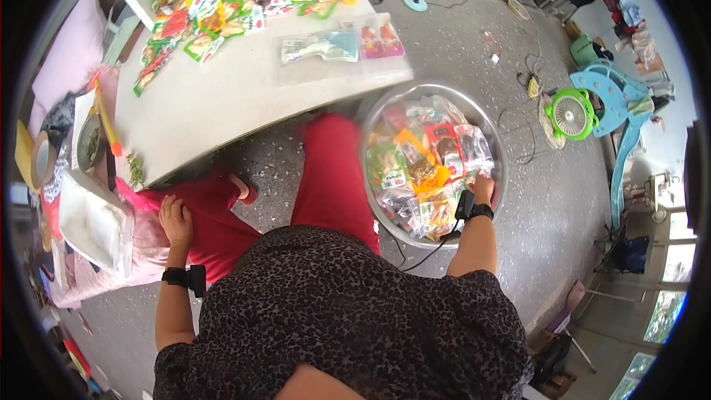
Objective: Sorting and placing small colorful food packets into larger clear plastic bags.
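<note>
My left hand (pixel 176 221) rests on my red-trousered left thigh, its fingers loosely spread and nothing in it. To my right, my right hand (pixel 482 188) reaches inside the rim of a round metal basin (pixel 501 150). Its fingertips touch the packets there, partly hidden, and whether they grip one cannot be told. Packaged foods in plastic pouches fill the basin: a green-edged pouch (pixel 389 166), an orange pouch (pixel 425 175), a red pouch (pixel 446 150) and a clear pouch (pixel 474 147) lie on top.
A white table (pixel 233 105) ahead bears a pile of small food packets (pixel 222 5) and a clear plastic bag (pixel 322 47). A white foam box (pixel 97 222) sits at my left. On the right floor stand a green fan (pixel 571 114) and a power strip (pixel 533 88) with loose cords.
</note>
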`<state>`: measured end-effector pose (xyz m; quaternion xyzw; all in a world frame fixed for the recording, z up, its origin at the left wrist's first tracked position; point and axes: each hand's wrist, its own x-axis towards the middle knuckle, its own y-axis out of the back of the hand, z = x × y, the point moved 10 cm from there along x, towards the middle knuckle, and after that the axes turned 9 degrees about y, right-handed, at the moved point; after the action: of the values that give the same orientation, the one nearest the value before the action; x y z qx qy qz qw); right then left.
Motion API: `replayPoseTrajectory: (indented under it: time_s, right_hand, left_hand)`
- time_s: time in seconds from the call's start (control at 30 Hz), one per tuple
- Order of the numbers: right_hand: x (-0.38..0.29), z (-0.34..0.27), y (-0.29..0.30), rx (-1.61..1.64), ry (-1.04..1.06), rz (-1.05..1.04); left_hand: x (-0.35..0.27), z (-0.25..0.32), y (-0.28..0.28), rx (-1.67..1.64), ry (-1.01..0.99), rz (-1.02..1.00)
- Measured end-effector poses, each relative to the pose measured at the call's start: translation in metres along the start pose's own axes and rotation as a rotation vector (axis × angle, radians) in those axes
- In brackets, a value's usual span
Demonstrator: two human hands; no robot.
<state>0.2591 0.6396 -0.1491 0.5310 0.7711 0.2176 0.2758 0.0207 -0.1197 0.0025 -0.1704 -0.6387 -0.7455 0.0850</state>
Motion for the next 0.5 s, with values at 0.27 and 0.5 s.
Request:
replayPoseTrajectory:
  time_s: [0.27, 0.5]
  right_hand:
    - [-0.052, -0.132, -0.089, 0.294, 0.422, -0.249]
    - [-0.195, -0.266, -0.157, 0.247, 0.913, -0.461]
  left_hand:
    - [-0.009, 0.0, -0.001, -0.02, 0.043, 0.064]
    - [-0.02, -0.009, 0.001, -0.016, 0.086, 0.141]
